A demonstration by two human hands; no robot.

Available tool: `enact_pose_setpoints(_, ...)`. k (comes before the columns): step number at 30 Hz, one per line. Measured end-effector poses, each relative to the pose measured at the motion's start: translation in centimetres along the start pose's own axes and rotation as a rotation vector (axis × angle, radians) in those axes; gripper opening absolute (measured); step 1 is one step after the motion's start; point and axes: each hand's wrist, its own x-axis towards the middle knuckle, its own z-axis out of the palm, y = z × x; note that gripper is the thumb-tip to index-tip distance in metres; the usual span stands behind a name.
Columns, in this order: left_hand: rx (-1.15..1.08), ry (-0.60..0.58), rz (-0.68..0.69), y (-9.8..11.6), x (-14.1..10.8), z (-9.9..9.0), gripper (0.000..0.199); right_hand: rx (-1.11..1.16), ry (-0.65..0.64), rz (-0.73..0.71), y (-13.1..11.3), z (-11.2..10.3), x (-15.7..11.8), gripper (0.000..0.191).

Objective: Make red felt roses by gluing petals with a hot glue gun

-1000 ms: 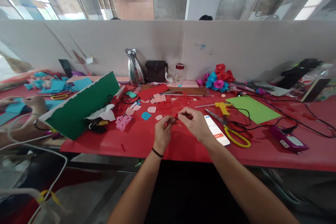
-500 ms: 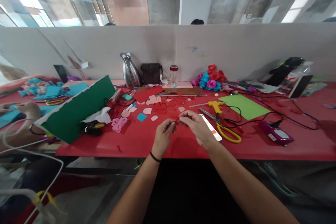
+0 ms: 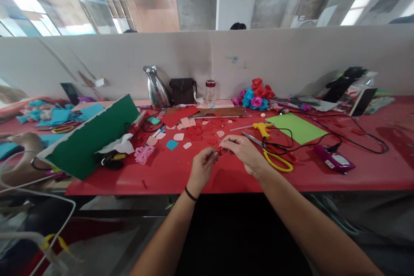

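Over the red-covered table point(image 3: 181, 177), my left hand point(image 3: 203, 164) and my right hand point(image 3: 241, 151) meet fingertip to fingertip. Between them is a small red paper piece point(image 3: 220, 149), pinched by both; its exact shape is too small to make out. Cut petals lie just beyond: a blue paper petal point(image 3: 172, 145), a pale pink petal point(image 3: 179, 136) and several red scraps point(image 3: 194, 130). Right of my right hand rest yellow-handled scissors point(image 3: 278, 163) and a yellow glue gun point(image 3: 262, 128).
A green board point(image 3: 93, 138) stands tilted at left, with another person's hand point(image 3: 27, 142) behind it. At the back are a steel jug point(image 3: 155, 88), a jar point(image 3: 210, 92) and paper flowers point(image 3: 257, 95). A purple power box point(image 3: 334, 158) with black cables lies at right beside green paper point(image 3: 297, 127).
My fingertips have shifted slightly around the red paper piece, and both hands stay together. The phone that showed beside my right hand is no longer visible. The view has moved a little.
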Motion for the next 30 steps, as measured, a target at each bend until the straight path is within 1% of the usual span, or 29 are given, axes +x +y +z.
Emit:
enact_pose_setpoints(3,0.038,0.004,0.027,-0.1,0.0,-0.1,0.018,0.023,0.007,0.062,-0.2,0.0,-0.1,0.016)
enact_pose_setpoints(8,0.071,0.051,0.023,-0.1,0.0,-0.1,0.020,0.071,0.007,0.103,-0.1,0.1,-0.4,0.018)
enact_pose_setpoints(11,0.057,0.096,0.025,-0.1,0.0,-0.1,0.018,0.090,0.012,0.075,0.0,0.3,-0.7,0.016)
enact_pose_setpoints(15,0.024,0.116,0.029,0.0,0.0,-0.1,0.014,0.082,0.014,0.044,0.1,0.4,-0.9,0.012)
enact_pose_setpoints(25,-0.007,0.096,-0.032,0.3,-0.3,-0.1,0.016,0.116,0.014,0.052,0.7,0.6,-1.0,0.010)
enact_pose_setpoints(30,-0.001,0.087,-0.044,0.1,-0.3,-0.2,0.016,0.041,0.010,0.024,0.8,0.5,-1.1,0.010)
